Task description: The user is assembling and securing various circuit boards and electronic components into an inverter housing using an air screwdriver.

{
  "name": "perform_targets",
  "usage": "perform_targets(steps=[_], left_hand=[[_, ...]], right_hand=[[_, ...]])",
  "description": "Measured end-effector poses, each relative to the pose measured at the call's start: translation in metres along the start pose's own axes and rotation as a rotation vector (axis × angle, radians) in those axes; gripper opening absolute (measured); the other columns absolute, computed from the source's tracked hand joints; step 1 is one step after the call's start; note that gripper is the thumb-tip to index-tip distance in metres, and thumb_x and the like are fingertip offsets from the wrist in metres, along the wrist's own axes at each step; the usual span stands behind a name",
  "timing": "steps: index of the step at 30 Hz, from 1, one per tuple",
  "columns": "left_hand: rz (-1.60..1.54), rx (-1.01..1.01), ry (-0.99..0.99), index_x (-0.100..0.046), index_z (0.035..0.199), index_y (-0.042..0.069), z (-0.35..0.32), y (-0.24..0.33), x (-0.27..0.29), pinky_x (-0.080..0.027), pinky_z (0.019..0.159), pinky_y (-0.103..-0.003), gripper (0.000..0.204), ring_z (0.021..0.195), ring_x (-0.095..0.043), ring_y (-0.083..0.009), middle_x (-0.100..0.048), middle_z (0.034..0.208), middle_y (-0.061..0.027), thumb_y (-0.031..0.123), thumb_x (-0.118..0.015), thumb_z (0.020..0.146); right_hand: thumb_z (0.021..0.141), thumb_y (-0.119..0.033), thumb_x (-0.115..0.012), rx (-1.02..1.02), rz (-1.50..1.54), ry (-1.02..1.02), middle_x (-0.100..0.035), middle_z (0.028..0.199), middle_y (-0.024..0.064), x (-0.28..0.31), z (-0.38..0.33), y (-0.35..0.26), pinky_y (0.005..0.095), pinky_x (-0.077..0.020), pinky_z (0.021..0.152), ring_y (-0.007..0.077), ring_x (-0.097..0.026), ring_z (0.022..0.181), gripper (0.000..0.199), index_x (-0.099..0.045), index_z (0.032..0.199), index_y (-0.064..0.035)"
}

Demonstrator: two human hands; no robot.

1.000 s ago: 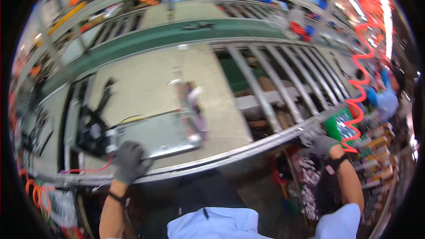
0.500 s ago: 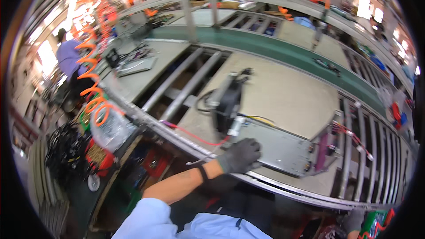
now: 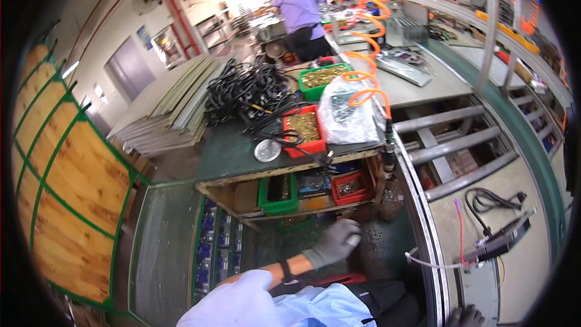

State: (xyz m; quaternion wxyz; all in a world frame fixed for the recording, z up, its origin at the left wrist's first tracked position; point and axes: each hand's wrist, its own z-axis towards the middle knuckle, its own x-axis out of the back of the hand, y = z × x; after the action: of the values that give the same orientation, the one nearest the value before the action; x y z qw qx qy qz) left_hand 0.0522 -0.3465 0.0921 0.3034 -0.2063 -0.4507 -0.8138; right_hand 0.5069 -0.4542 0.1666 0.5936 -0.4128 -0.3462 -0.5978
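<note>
My left hand (image 3: 336, 244), in a grey glove, hovers over the gap between the green-topped workbench (image 3: 233, 154) and the roller line. Its fingers are curled in; what they hold, if anything, does not show, though a pale patch lies near the fingertips. At the lower edge, my right hand (image 3: 466, 317), also gloved, rests by a grey metal case (image 3: 478, 287) with its fingers apart. Just beyond that case stands a black part (image 3: 505, 239), with a coiled black power cord (image 3: 484, 201), a red wire (image 3: 462, 230) and a white wire (image 3: 433, 261) beside it.
On the bench are a red bin (image 3: 304, 132) and a green bin (image 3: 315, 79) of brass-coloured small parts, tangled black cables (image 3: 248, 94) and a clear plastic bag (image 3: 348, 112). Bins sit on its lower shelf. An orange coiled hose (image 3: 366, 39) hangs above. A person (image 3: 301, 9) stands farther off.
The view has swung left toward the bench. My left hand has come off the metal case and is now over the gap; my right hand is now beside the case.
</note>
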Motion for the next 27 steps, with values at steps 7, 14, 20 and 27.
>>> perform_targets(steps=[7, 14, 20, 27], left_hand=[[0.370, 0.764, 0.302, -0.070, 0.092, 0.007, -0.149, -0.143, 0.108, -0.052, 0.085, -0.046, 0.017, 0.094, -0.065, -0.0385, -0.068, 0.095, -0.0192, 0.021, -0.064, 0.085], [0.712, 1.473, 0.626, -0.067, 0.108, 0.000, -0.291, -0.207, 0.205, -0.050, 0.090, -0.050, 0.036, 0.106, -0.064, -0.0434, -0.069, 0.104, -0.0253, 0.029, -0.062, 0.086], [0.635, 1.472, 0.789, -0.064, 0.110, -0.003, -0.351, -0.166, 0.254, -0.049, 0.095, -0.047, 0.047, 0.105, -0.065, -0.0413, -0.069, 0.110, -0.0260, 0.039, -0.065, 0.089], [0.854, 1.720, 0.524, -0.060, 0.121, -0.002, -0.297, -0.116, 0.249, -0.049, 0.098, -0.049, 0.063, 0.113, -0.065, -0.0409, -0.069, 0.115, -0.0259, 0.051, -0.063, 0.087]], right_hand=[[0.093, -0.053, -0.062, 0.050, -0.092, 0.093, -0.061, 0.067, 0.0163, -0.013, -0.005, 0.014, 0.0540, -0.0433, 0.060, 0.0396, -0.056, 0.066, 0.051, -0.068, 0.072, -0.0069], [0.093, -0.057, -0.060, 0.016, -0.181, 0.009, -0.063, 0.070, 0.0155, 0.001, 0.005, -0.002, 0.0512, -0.0462, 0.059, 0.0384, -0.058, 0.068, 0.054, -0.069, 0.076, -0.0066], [0.098, -0.048, -0.060, 0.121, 0.027, 0.130, -0.067, 0.090, 0.0144, -0.015, 0.039, -0.065, 0.0480, -0.0502, 0.073, 0.0357, -0.062, 0.084, 0.041, -0.071, 0.099, -0.0091], [0.086, -0.016, -0.065, 0.119, 0.313, 0.031, -0.059, 0.114, 0.0228, -0.093, 0.051, -0.110, 0.0562, -0.0411, 0.097, 0.0449, -0.053, 0.111, 0.031, -0.061, 0.111, 0.0017]])
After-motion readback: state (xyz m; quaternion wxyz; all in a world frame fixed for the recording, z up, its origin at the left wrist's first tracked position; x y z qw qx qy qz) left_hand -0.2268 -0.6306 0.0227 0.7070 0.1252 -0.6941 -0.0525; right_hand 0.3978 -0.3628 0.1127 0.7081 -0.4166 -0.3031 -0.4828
